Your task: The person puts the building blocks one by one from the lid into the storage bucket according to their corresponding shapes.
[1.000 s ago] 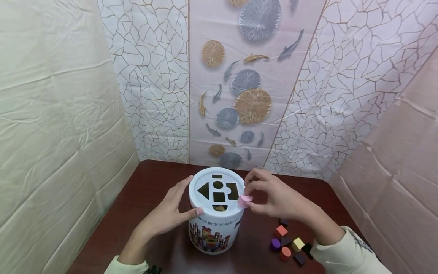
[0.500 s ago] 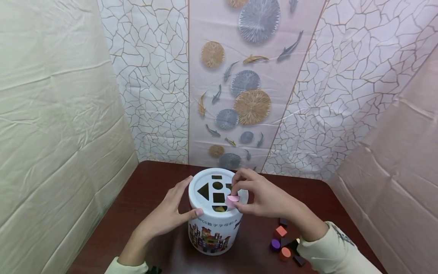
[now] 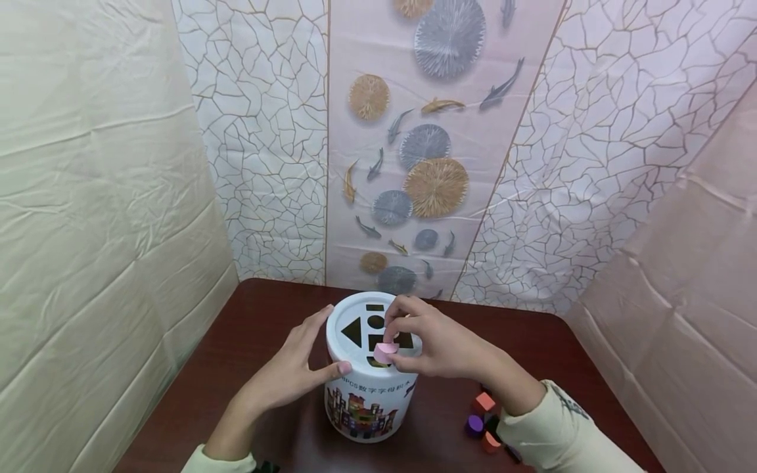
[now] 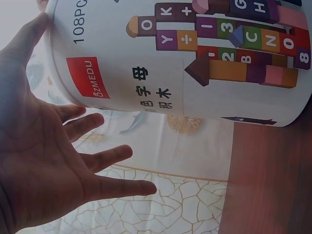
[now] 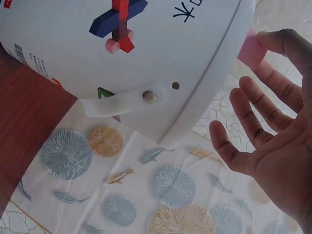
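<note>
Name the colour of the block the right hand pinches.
The block is pink, clearest in the head view.

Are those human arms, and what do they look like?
Yes, a person's. The left hand and right hand are bare, with no gloves or rings showing. The left sleeve and right sleeve are pale cream, and the right one bears a dark marking near its edge, its details too blurred to make out.
</note>
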`<state>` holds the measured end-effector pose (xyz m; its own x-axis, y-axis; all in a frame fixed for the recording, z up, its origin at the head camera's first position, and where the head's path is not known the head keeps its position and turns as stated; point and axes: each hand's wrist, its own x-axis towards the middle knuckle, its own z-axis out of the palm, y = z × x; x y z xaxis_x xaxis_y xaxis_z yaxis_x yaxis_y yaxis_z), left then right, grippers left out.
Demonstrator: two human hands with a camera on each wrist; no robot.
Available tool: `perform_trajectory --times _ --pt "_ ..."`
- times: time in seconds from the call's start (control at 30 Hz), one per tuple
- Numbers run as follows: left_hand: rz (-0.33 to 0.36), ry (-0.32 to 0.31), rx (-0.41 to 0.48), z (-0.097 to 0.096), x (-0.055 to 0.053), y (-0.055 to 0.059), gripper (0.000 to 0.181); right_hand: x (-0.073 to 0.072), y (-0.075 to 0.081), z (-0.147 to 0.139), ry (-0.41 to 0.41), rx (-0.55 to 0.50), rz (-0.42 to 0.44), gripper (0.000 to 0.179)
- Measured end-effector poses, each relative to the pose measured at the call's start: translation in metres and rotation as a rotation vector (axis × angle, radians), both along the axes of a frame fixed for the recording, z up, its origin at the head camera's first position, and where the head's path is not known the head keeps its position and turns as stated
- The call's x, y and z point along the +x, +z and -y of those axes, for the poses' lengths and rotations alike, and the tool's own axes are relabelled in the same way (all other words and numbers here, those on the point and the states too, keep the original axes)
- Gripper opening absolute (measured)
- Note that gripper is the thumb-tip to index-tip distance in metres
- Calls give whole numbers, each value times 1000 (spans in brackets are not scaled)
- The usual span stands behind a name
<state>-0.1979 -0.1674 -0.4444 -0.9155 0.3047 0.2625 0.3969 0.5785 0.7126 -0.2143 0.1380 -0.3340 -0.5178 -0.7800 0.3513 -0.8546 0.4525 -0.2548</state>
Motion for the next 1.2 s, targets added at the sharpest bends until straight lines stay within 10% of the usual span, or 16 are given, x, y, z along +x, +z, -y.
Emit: perform_trajectory --times 1.2 --pt "24 1 10 1 -1 -2 109 0 -5 0 -20 35 35 22"
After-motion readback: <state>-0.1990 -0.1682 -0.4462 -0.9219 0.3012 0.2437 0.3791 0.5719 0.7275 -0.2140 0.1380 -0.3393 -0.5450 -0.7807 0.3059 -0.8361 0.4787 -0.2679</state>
